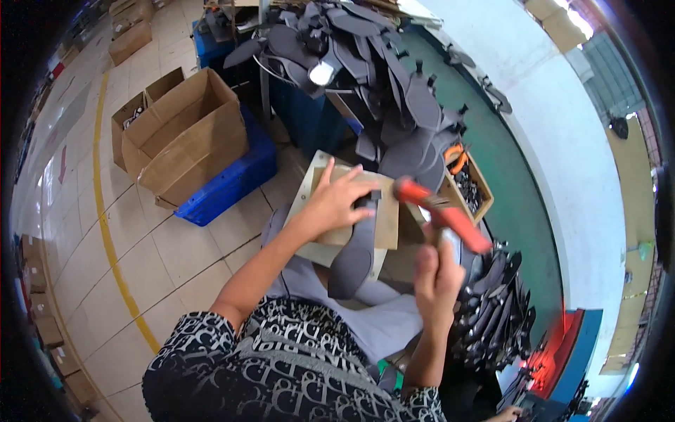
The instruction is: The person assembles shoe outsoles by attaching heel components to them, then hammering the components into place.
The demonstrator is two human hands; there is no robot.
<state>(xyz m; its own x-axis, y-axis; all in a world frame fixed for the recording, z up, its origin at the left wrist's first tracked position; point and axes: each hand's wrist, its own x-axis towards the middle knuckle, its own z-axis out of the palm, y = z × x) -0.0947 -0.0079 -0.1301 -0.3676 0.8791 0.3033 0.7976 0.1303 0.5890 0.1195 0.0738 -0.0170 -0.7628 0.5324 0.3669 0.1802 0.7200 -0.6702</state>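
Observation:
My left hand point(336, 205) reaches over a pale board point(387, 228) at my lap. Its thumb and some fingertips pinch the narrow end of a grey sole-shaped piece point(351, 264), beside a small black fitting point(375, 195); the other fingers spread on the board. The piece's wide rounded end hangs toward me past the board's near edge. My right hand point(437, 281) is wrapped round the handle of a red-headed hammer point(450, 218), raised just right of the board. The hammer is smeared by motion, and most of its handle is hidden by my fingers.
A heap of grey sole-shaped pieces point(415, 98) lies beyond the board. A wooden box point(485, 200) of small dark parts, with orange-handled pliers point(457, 160), stands right. More dark pieces point(496, 309) pile nearer. Cardboard boxes point(190, 133) sit on a blue crate point(232, 176) left. Another person's hand point(508, 413) shows bottom right.

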